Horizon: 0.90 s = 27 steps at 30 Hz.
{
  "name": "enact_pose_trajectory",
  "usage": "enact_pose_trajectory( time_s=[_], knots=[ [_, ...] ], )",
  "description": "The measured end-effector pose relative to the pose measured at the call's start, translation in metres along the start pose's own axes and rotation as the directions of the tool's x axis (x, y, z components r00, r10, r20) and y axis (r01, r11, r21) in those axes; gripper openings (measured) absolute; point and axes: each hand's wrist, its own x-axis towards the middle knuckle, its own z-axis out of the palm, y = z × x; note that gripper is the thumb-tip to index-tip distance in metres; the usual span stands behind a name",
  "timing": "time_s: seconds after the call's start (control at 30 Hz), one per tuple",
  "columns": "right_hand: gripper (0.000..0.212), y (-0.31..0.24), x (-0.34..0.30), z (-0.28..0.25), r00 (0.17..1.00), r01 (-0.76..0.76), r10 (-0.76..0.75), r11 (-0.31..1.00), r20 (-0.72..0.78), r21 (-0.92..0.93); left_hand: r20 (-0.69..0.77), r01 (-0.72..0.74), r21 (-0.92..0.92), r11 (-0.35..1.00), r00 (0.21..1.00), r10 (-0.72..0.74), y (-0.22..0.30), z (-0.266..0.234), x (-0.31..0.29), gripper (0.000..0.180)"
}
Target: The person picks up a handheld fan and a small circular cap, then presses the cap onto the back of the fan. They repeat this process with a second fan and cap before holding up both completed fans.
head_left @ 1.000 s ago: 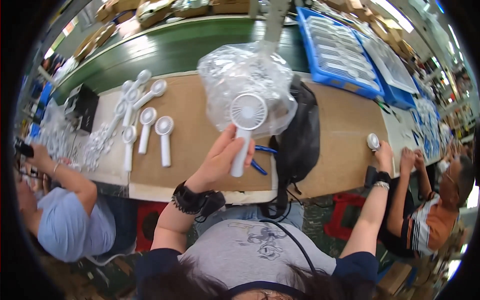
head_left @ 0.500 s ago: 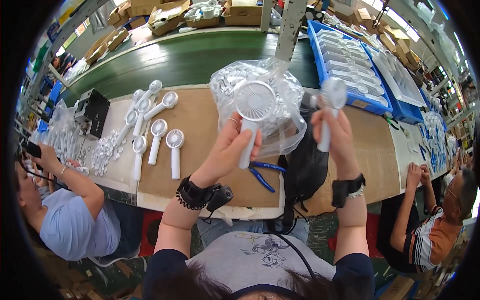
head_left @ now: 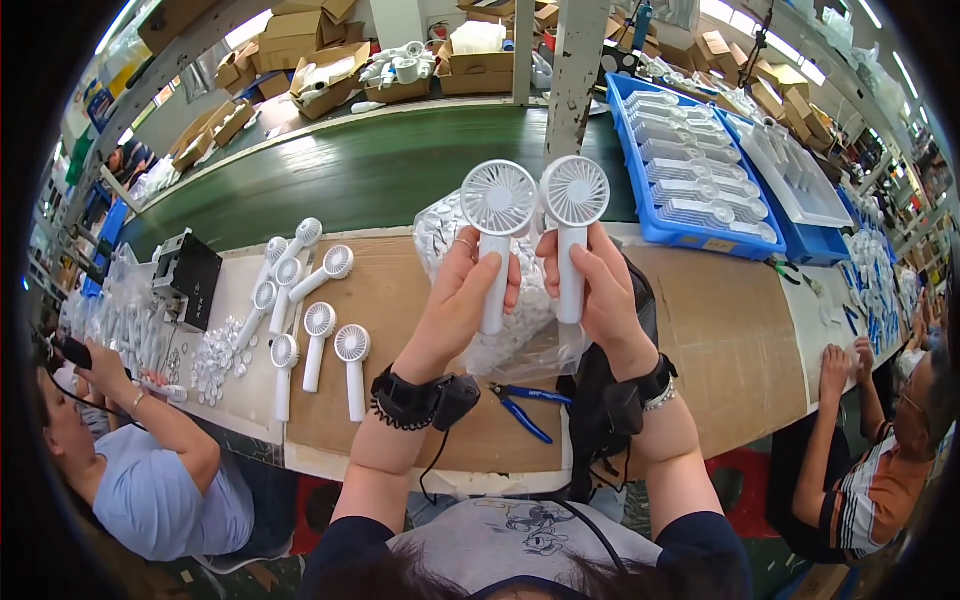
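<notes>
Both hands were up over the cardboard-topped table (head_left: 720, 340), each wrapped around a small white hand fan. The left hand (head_left: 462, 300) had its fingers curled tight round the handle of the left fan (head_left: 497, 215), round head upright, grille facing the camera. The right hand (head_left: 598, 292) gripped the handle of the right fan (head_left: 573, 205) the same way, and the two fan heads stood side by side, just about touching. Right beneath them lay a clear plastic bag (head_left: 520, 330), crumpled on the table, and near the left wrist sat blue-handled pliers (head_left: 525, 405). Off to the left, a row of white fans (head_left: 310, 320) lay flat on the table. Beyond the right fan, blue trays (head_left: 690, 170) were set along the green conveyor belt (head_left: 350, 180). A person in a light blue shirt (head_left: 150, 490) sat at the left, another in a striped shirt (head_left: 870, 490) at the right.
</notes>
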Motion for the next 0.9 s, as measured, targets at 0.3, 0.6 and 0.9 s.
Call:
enact_pose_trajectory(
  time_s=[0.3,0.6,0.9],
  knots=[
    [0.038,0.001,-0.001,-0.008,0.999,0.034,-0.034,0.999,-0.021,-0.037,-0.009,-0.003,0.056,0.998,1.0,0.004,-0.012,0.001,0.008,0.032],
    [0.039,0.003,-0.004,-0.013,0.999,0.048,-0.048,0.998,-0.009,-0.04,-0.003,-0.056,0.022,0.998,0.998,0.056,-0.009,0.001,0.007,0.033],
    [0.041,0.0,-0.006,-0.012,0.999,0.044,-0.044,0.999,-0.005,-0.027,-0.014,-0.037,0.003,0.999,0.999,0.037,-0.001,-0.005,0.003,0.037]
  ],
)
